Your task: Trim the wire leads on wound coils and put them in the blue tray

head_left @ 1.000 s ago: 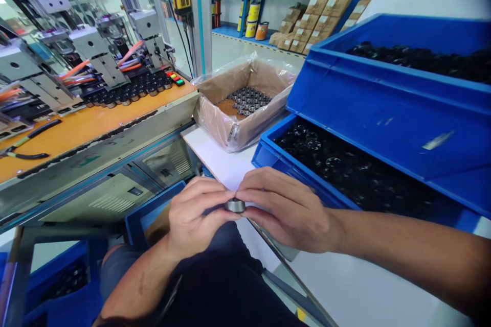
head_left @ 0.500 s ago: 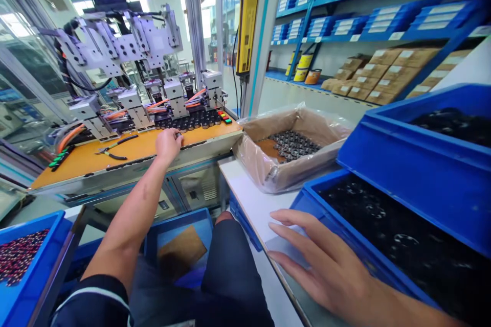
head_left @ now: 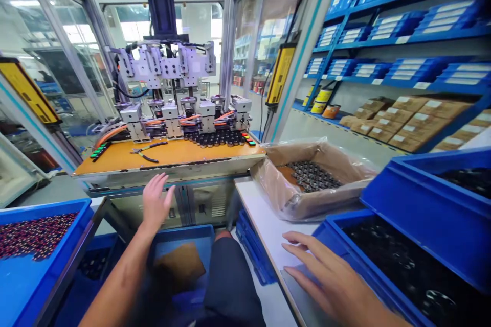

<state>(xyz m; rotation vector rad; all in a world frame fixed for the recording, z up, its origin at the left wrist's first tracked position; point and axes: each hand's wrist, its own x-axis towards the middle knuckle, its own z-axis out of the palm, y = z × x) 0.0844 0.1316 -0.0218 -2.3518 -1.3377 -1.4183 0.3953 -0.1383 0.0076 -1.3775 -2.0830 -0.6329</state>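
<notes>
My left hand (head_left: 155, 203) hangs open in the air, fingers spread, just in front of the orange machine table (head_left: 169, 156) and holding nothing. My right hand (head_left: 326, 278) is open too, fingers stretched flat over the white bench (head_left: 264, 219) at the near corner of a blue bin (head_left: 414, 260) of black round parts. A row of dark round parts (head_left: 220, 138) stands along the back of the orange table under the machine's heads.
A plastic-lined cardboard box (head_left: 310, 179) of small metal parts sits on the bench. A blue bin (head_left: 34, 245) of small dark red parts is at left. Pliers (head_left: 148, 150) lie on the orange table. Another blue bin (head_left: 180, 260) stands below by my knees. Shelves of boxes fill the right wall.
A second ago both hands held a small round part together. The left hand then reached to the row on the orange table and has now drawn back empty; the right stays flat on the bench.
</notes>
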